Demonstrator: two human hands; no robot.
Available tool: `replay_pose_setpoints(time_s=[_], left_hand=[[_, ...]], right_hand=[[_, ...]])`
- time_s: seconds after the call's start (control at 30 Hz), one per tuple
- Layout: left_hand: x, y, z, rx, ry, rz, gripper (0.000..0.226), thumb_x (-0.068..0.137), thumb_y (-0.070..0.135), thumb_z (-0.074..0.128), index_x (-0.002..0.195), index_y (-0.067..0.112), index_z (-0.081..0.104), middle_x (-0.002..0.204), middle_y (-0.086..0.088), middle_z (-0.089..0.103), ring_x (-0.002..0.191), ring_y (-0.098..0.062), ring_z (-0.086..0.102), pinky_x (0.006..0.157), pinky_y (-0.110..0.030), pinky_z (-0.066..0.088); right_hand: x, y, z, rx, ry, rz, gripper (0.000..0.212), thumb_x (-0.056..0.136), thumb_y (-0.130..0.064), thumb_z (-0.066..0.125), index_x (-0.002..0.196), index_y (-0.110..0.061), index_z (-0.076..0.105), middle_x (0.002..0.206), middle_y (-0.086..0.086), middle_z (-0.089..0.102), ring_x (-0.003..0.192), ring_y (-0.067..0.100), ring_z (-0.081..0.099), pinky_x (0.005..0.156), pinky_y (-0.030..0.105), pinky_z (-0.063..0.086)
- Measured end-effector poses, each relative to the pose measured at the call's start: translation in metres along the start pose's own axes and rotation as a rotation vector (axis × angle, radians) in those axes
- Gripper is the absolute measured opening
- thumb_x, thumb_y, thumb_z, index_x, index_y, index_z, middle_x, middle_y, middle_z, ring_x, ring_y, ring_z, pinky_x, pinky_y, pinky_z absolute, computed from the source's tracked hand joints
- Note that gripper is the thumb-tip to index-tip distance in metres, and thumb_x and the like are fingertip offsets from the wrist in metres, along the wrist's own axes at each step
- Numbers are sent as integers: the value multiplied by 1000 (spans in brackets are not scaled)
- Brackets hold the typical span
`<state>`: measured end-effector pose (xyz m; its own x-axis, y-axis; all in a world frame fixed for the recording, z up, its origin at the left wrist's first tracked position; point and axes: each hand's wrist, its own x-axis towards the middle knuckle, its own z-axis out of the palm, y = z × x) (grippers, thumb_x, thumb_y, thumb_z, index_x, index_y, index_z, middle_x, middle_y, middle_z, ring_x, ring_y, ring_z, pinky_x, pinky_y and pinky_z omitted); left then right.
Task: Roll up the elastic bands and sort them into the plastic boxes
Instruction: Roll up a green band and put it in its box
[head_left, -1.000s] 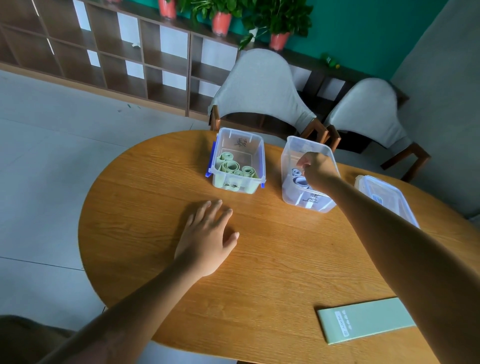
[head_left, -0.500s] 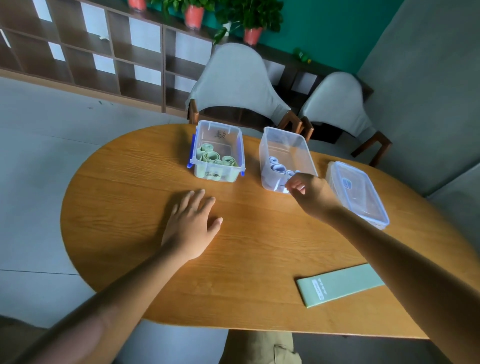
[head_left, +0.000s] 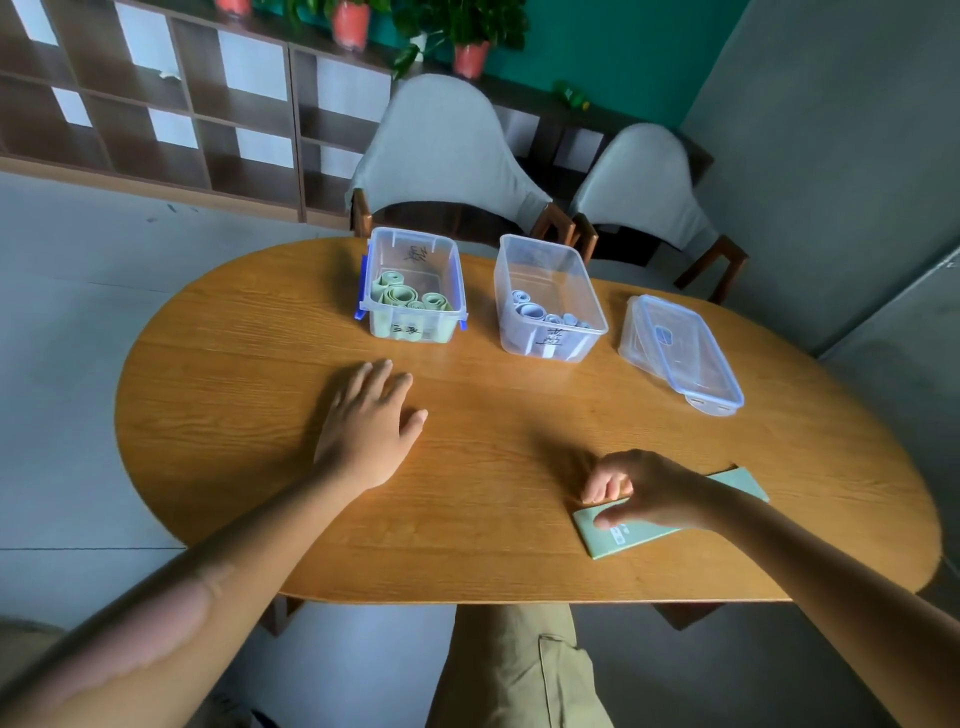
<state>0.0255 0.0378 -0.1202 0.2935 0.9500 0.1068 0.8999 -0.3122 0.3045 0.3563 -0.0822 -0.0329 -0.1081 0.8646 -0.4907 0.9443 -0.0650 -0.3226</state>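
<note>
A flat green elastic band (head_left: 623, 535) lies on the wooden table (head_left: 234, 415) near its front edge. My right hand (head_left: 649, 491) is on the band's left end, fingers curled at its far edge and thumb pressed on top. My left hand (head_left: 366, 421) rests flat and open on the table. At the back stands a clear box with blue clips (head_left: 413, 288) holding several rolled green bands. To its right a second clear box (head_left: 550, 299) holds several rolled pale blue bands.
A clear lid (head_left: 685, 351) lies on the table right of the boxes. Two grey chairs (head_left: 441, 150) stand behind the table, with a wooden shelf (head_left: 156, 104) along the wall. My knee shows below the table's front edge.
My right hand left the blue-band box, came back toward me and landed on the flat green band. My left hand stayed in place on the table.
</note>
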Motion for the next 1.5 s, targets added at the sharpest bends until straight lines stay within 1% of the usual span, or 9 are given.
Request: replay_pose_setpoints(time_s=[0.5,0.63,0.77,0.87,1.0,1.2,1.3,1.4,1.5], left_hand=[[3,3,-2,43,-37,20,60,102,54,35,154,23,34,166,-5,21,153,-30,14,119,-53,25],[-1,13,-3,50,-1,58,55,102,54,36,146,24,45,163,-5,28,150,-30,20,117,-53,23],[-19,45,-4,-130,17,162,53,100,57,35,136,24,57,154,0,43,146,-27,28,115,-52,23],[-34,73,-6,-318,-22,239,55,97,59,35,127,22,63,134,4,61,130,-20,50,109,-41,39],[-46,103,-13,-647,-245,185,36,99,48,53,125,26,62,116,11,68,106,-2,61,94,-28,51],[-44,115,-9,-894,-294,148,8,94,26,66,92,19,69,85,5,74,76,-13,72,80,-42,58],[-38,109,-12,-913,-266,100,14,98,17,59,88,10,66,82,2,73,68,-18,73,70,-35,50],[-29,102,-20,-938,-208,70,16,99,10,56,86,3,62,75,1,67,63,-18,73,61,-28,44],[-16,93,-29,-923,-157,39,15,99,8,56,86,4,63,75,0,70,63,-16,73,62,-28,48]], right_hand=[[-5,1,20,39,106,-47,15,86,-37,76,94,-34,64,101,-16,61,96,5,57,76,17,47],[-5,0,20,46,86,-37,19,88,-34,74,102,-36,61,102,-15,63,97,7,60,81,24,55],[-4,-1,22,142,127,-63,23,91,-28,73,110,-32,61,100,-11,65,96,7,62,76,16,51],[0,-7,23,252,230,-95,21,89,-28,75,105,-32,62,98,-10,65,93,4,62,76,18,51],[5,-19,21,410,376,-190,21,84,-27,80,99,-27,65,89,-7,69,83,8,66,76,30,56],[16,-41,15,683,459,-267,22,80,-12,84,95,-15,68,85,3,67,75,12,60,74,28,52],[21,-47,15,699,451,-284,21,81,-20,84,96,-18,68,84,-1,66,73,15,59,75,32,51],[26,-52,17,585,414,-299,23,83,-42,77,98,-27,66,91,-1,69,82,25,63,79,43,53],[31,-53,21,382,413,-289,20,92,-39,68,82,-33,52,73,-11,50,67,9,44,66,35,40]])
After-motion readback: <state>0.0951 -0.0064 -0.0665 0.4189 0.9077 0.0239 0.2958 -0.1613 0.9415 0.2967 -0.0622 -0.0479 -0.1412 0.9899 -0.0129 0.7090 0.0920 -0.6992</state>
